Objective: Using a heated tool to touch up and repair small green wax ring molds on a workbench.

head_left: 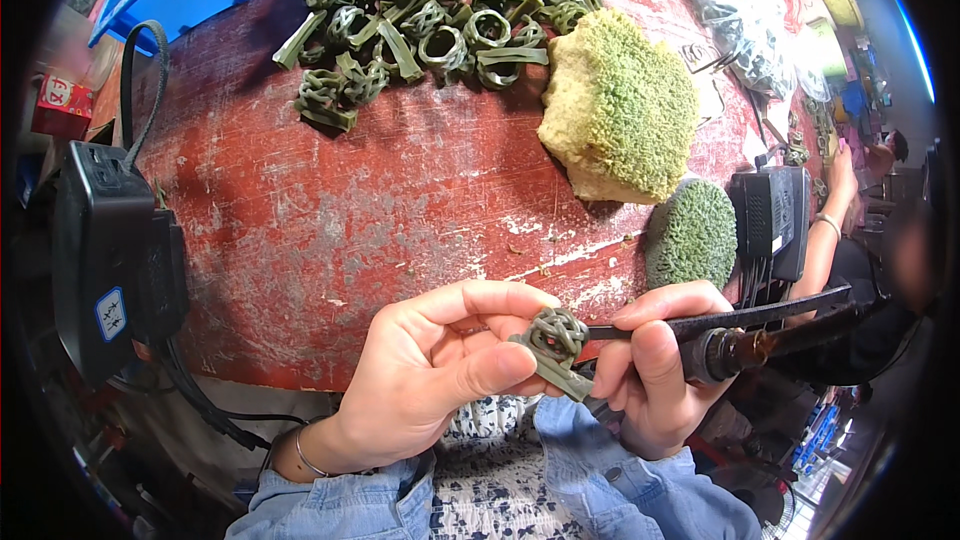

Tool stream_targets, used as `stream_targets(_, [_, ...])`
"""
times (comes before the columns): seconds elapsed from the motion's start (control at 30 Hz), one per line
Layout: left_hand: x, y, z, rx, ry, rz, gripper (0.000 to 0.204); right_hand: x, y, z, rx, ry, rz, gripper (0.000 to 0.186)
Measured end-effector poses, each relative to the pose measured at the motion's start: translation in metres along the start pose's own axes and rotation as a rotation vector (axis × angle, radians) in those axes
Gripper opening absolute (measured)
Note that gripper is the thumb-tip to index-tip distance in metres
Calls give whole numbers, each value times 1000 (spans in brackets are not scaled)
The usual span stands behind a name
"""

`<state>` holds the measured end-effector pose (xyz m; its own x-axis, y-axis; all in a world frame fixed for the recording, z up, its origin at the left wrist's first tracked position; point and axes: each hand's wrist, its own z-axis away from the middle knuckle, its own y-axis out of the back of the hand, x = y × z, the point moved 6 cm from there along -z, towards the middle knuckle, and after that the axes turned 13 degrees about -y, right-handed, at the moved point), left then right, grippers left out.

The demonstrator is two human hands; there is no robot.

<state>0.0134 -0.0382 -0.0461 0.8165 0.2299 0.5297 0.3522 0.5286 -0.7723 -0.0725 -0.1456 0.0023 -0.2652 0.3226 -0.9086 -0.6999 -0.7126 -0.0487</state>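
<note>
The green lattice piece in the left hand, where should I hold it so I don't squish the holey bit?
Probably by the flat bar of the green lattice piece, pinched from below: the bar sticks out past the round openwork, giving fingertips a plainer spot. The left hand covers the piece's left side, and the right hand holds a black slim tool at its right.

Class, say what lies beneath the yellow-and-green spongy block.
Scratched red tabletop shows along the left and lower edges of the spongy block; whatever it covers cannot be seen.
</note>
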Motion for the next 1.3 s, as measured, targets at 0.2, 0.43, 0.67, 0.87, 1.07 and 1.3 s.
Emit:
stream_targets(0.2, [0, 0, 1, 15, -6, -4, 52, -1, 0, 3, 10, 27, 75, 14])
stream_targets(0.43, [-1, -2, 0, 8, -11, -48, 51, -7, 1, 8, 42, -35, 149, 13])
stream_targets(0.67, [-1, -2, 0, 2, -24, -61, 50, -5, 1, 6, 49, -131, 124, 13])
stream_targets(0.87, [-1, -2, -1, -5, -27, -67, 49, 1, 1, -1, 0, -149, 18, 12])
stream_targets(1.07, [-2, 3, -1, -1, -31, -50, 49, 16, 5, -10, -40, -191, -166, 20])
stream_targets(1.3, [-4, 3, -1, -156, -24, 121, 36, 12, 10, -3, -15, -61, -105, 19])
